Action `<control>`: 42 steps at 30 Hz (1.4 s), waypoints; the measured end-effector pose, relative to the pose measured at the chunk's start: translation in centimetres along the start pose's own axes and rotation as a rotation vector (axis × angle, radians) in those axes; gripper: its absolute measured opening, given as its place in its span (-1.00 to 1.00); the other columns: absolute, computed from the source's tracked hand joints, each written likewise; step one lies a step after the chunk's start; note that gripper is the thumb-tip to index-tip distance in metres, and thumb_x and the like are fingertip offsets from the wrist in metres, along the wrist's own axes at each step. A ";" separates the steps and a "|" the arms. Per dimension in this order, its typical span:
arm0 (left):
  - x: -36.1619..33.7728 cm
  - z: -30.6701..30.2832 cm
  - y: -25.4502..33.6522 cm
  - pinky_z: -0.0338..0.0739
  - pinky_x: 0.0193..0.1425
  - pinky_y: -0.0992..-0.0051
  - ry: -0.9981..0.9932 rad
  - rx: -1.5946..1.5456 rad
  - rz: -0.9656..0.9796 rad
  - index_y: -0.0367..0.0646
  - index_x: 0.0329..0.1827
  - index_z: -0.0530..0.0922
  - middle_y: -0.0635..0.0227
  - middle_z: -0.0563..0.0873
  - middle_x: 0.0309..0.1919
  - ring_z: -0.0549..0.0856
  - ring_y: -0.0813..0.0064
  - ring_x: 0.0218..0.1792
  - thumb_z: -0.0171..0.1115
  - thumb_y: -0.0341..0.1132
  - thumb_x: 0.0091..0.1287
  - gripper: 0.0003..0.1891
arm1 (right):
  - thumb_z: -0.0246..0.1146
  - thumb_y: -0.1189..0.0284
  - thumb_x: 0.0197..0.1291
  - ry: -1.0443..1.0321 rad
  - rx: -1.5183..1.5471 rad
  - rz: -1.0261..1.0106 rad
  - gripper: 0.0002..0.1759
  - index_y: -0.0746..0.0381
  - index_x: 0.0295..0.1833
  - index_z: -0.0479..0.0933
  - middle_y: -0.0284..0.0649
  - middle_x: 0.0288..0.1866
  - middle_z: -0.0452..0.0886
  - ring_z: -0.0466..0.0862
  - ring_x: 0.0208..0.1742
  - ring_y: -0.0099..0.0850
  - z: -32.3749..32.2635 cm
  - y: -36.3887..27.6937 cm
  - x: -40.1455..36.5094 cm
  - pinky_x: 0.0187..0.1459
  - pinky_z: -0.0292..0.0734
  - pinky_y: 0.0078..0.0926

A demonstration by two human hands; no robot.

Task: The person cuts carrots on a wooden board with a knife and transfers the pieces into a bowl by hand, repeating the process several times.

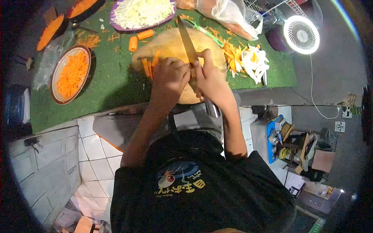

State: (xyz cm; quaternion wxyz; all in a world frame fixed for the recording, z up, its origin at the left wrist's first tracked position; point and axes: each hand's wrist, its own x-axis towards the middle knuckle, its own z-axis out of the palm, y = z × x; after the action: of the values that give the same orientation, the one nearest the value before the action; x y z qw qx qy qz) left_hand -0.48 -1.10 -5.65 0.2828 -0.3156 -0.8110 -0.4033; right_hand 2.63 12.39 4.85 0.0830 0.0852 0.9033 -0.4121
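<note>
My right hand (210, 79) is wrapped round a large knife (186, 40), its blade pointing away over the round wooden board (167, 42) and its metal handle end showing below the hand. Curled fingers of my left hand (171, 75) press down on the board, close to the blade. Beside those fingers, on the left, lie carrot sticks (146, 66). Whatever is under the left fingers is mostly hidden. Two carrot pieces (133, 43) rest at the board's upper left edge. Cut orange and white vegetables (248, 62) are heaped right of the board.
An oval plate (55, 83) of shredded carrot stands left on the green covering (108, 73). Beyond the board are a purple plate (116, 26) of shredded cabbage, a green-handled peeler (210, 34) and a plastic bag (233, 17). A white fan (301, 35) stands at upper right.
</note>
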 end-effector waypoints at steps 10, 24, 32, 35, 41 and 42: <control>2.6 -1.4 -0.4 0.55 0.11 0.13 -0.315 0.009 -0.021 -0.18 -0.16 0.65 0.19 0.62 -0.09 0.60 0.08 0.01 0.32 -0.38 0.30 -0.89 | 0.09 0.44 0.59 0.206 0.190 -0.155 -0.71 0.22 0.31 0.32 -0.09 -0.47 0.47 0.54 -0.45 -0.26 -3.9 2.6 -4.3 -0.31 0.42 -0.19; 3.6 -14.7 -2.6 0.43 0.25 0.15 0.031 0.286 -0.155 -0.16 -0.17 0.63 0.20 0.61 -0.02 0.53 0.08 0.07 0.31 -0.44 0.32 -0.93 | 0.16 0.49 0.56 0.123 0.266 -0.306 -0.66 0.24 0.33 0.30 -0.21 -0.23 0.56 0.57 -0.26 -0.50 -3.6 4.4 -3.0 -0.21 0.49 -0.45; -2.4 -28.4 -11.0 0.40 0.26 0.16 -0.094 0.760 -0.349 -0.17 -0.07 0.69 0.16 0.66 -0.02 0.54 0.03 0.03 0.22 -0.57 0.28 -0.79 | 0.24 0.30 0.49 -0.077 -0.017 -0.558 -0.59 0.12 0.33 0.34 0.03 -0.21 0.72 0.74 -0.23 0.13 -0.1 -1.0 -1.2 -0.19 0.60 0.02; -0.9 -29.5 -9.4 0.53 0.16 0.16 0.077 0.573 -0.402 -0.18 0.05 0.70 0.14 0.75 -0.11 0.65 0.03 -0.02 0.10 -0.61 0.31 -0.67 | 0.31 0.20 0.42 -0.053 -0.191 -0.628 -0.51 0.07 0.35 0.37 0.07 -0.19 0.76 0.74 -0.21 0.19 0.7 -2.5 -0.3 -0.19 0.61 0.15; 3.9 -29.6 -1.6 0.51 0.28 0.24 0.012 0.398 -0.311 -0.15 0.23 0.66 0.17 0.77 0.04 0.69 0.16 0.13 0.10 -0.38 0.53 -0.70 | 0.39 0.22 0.34 -0.142 -0.365 -0.751 -0.51 0.00 0.28 0.36 0.01 -0.16 0.79 0.77 -0.14 0.13 0.9 -4.0 0.1 -0.12 0.64 0.04; 4.2 -29.5 -1.1 0.49 0.33 0.28 -0.231 0.406 -0.180 -0.16 0.28 0.64 0.16 0.76 0.10 0.69 0.19 0.15 0.14 -0.29 0.57 -0.68 | 0.40 0.21 0.33 -0.145 -0.386 -0.762 -0.51 -0.01 0.27 0.38 0.00 -0.14 0.80 0.77 -0.12 0.11 1.0 -4.0 0.1 -0.09 0.65 0.03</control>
State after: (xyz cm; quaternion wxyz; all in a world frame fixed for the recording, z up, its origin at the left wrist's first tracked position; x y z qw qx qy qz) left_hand 2.04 -25.00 11.95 0.2089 -0.2226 -0.9272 -0.2170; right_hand 1.72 9.08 7.06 0.0023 -0.3007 0.9225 -0.2418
